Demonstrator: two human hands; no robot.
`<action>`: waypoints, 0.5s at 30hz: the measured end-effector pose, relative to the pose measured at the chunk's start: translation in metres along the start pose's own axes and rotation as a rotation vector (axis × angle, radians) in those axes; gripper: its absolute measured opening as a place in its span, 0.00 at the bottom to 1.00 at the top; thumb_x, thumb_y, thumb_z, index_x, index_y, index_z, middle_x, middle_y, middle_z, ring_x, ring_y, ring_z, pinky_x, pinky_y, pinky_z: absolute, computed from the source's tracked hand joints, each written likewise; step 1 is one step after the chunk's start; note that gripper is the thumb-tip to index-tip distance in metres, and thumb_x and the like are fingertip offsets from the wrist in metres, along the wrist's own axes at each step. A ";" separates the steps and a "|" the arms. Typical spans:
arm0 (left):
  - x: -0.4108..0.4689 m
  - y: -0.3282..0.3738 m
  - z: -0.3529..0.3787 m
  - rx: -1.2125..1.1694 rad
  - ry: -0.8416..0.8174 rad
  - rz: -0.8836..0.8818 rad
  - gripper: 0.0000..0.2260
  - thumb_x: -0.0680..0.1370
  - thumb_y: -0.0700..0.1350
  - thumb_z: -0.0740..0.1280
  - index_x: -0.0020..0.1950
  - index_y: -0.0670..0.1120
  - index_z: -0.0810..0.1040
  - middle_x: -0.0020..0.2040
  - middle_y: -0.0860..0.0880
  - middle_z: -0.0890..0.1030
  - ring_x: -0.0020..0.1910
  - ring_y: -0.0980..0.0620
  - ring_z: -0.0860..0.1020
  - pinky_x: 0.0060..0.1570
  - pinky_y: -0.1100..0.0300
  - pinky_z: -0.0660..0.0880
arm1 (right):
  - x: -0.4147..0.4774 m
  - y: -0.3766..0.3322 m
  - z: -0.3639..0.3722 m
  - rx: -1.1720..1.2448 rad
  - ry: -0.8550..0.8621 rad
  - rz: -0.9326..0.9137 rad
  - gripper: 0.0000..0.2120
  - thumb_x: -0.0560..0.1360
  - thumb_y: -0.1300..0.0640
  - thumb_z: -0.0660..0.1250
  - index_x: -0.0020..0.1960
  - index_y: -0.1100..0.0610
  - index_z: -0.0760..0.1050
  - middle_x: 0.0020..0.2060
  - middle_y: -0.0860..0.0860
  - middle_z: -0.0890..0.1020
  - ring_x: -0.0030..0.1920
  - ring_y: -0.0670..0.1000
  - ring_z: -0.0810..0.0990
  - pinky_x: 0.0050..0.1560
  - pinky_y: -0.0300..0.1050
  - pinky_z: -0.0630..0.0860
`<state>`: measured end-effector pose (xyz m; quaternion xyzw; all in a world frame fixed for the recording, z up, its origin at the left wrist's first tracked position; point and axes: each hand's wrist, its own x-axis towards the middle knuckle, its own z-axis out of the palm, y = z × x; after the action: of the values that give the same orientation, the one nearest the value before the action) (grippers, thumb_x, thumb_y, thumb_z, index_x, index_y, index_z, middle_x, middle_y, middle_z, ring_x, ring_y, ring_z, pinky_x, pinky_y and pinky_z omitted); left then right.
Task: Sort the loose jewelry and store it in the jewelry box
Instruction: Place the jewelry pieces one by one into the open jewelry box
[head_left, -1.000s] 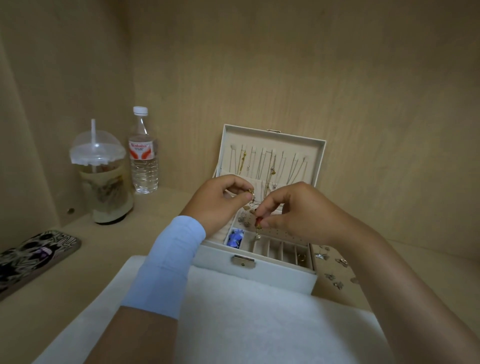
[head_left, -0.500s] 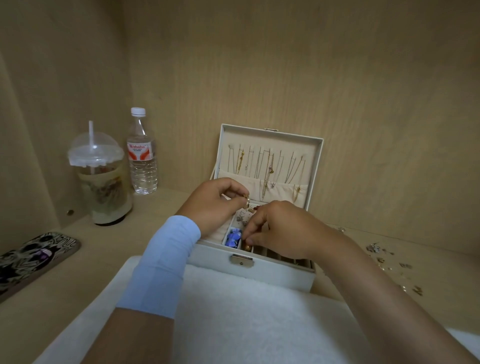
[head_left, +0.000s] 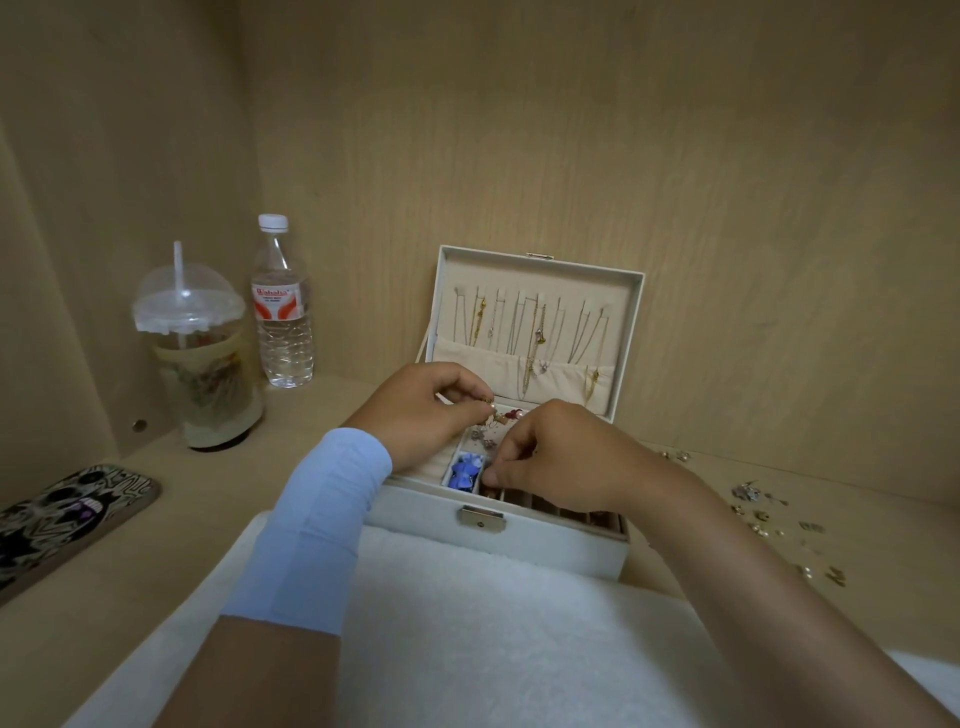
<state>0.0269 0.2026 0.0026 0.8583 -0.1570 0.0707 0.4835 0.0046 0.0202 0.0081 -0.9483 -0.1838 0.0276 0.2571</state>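
A white jewelry box (head_left: 540, 545) stands open on the wooden shelf, with several thin necklaces (head_left: 530, 327) hanging inside its raised lid. My left hand (head_left: 421, 410) hovers over the box's left side and pinches a small gold piece (head_left: 489, 404) between thumb and fingers. My right hand (head_left: 561, 457) reaches down into the front compartments, fingertips curled at a slot beside a blue piece (head_left: 464, 470). What those fingertips hold is hidden. Loose earrings (head_left: 763, 509) lie scattered on the shelf to the right of the box.
A white towel (head_left: 467, 639) lies in front of the box. A lidded plastic cup with a straw (head_left: 200, 353) and a water bottle (head_left: 283, 306) stand at the back left. A patterned phone case (head_left: 67, 514) lies at the left edge. Wooden walls close in behind and left.
My right hand dropped from beside the left hand into the box's front compartments. The left hand kept pinching the small gold piece. The view shifted, showing more loose earrings on the right.
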 end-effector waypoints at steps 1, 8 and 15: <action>-0.001 0.001 -0.001 0.010 -0.029 -0.012 0.04 0.75 0.45 0.72 0.47 0.55 0.83 0.44 0.55 0.82 0.41 0.60 0.78 0.50 0.62 0.74 | -0.001 0.000 -0.001 0.025 -0.029 -0.004 0.05 0.73 0.48 0.75 0.39 0.45 0.85 0.36 0.41 0.85 0.39 0.40 0.81 0.44 0.42 0.80; -0.004 0.007 0.007 0.126 -0.195 -0.036 0.04 0.72 0.45 0.75 0.44 0.55 0.84 0.41 0.56 0.85 0.45 0.58 0.83 0.57 0.54 0.79 | -0.005 0.006 -0.022 0.057 -0.032 0.012 0.05 0.77 0.53 0.70 0.46 0.46 0.85 0.42 0.41 0.85 0.45 0.39 0.80 0.45 0.34 0.73; -0.005 0.007 0.008 0.346 -0.180 -0.022 0.04 0.71 0.51 0.76 0.44 0.56 0.86 0.42 0.61 0.82 0.44 0.61 0.78 0.49 0.64 0.74 | -0.001 0.013 -0.014 -0.036 0.016 -0.015 0.06 0.75 0.56 0.71 0.51 0.48 0.82 0.46 0.45 0.82 0.48 0.45 0.80 0.51 0.40 0.78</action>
<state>0.0195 0.1939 0.0027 0.9331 -0.1758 0.0141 0.3135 0.0105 0.0023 0.0138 -0.9516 -0.1893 0.0148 0.2415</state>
